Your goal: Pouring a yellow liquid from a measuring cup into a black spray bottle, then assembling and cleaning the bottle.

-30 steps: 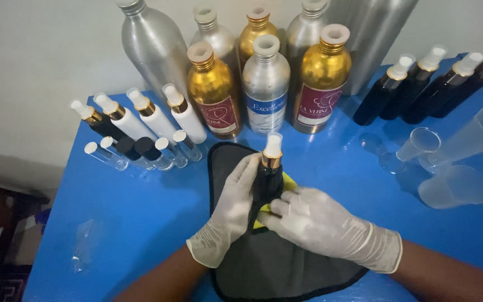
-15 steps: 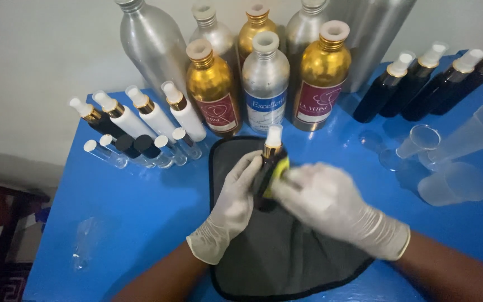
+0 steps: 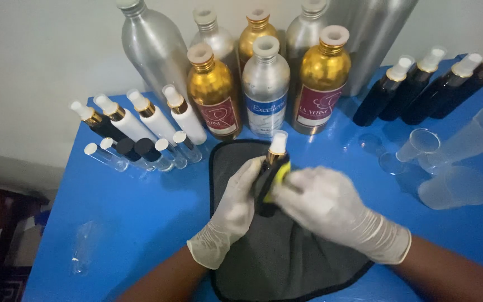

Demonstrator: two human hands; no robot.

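My left hand (image 3: 231, 211), in a white glove, grips a small black spray bottle (image 3: 268, 184) with a gold collar and white nozzle, holding it upright over a dark grey cloth (image 3: 280, 257). My right hand (image 3: 331, 207), also gloved, presses a yellow piece (image 3: 278, 178) against the bottle's side; what the piece is I cannot tell. Both hands meet at the bottle above the blue table (image 3: 141, 218).
Large silver and gold metal bottles (image 3: 264, 84) stand at the back. Small white and black spray bottles (image 3: 141, 120) and clear vials lie back left. Dark spray bottles (image 3: 420, 84) lean back right, with clear plastic cups (image 3: 454, 184) and a small glass beaker (image 3: 415, 146) nearby.
My right hand has slid up and left along the bottle's side, blurring with motion. The bottle tilts a little to the right. My left hand keeps its grip.
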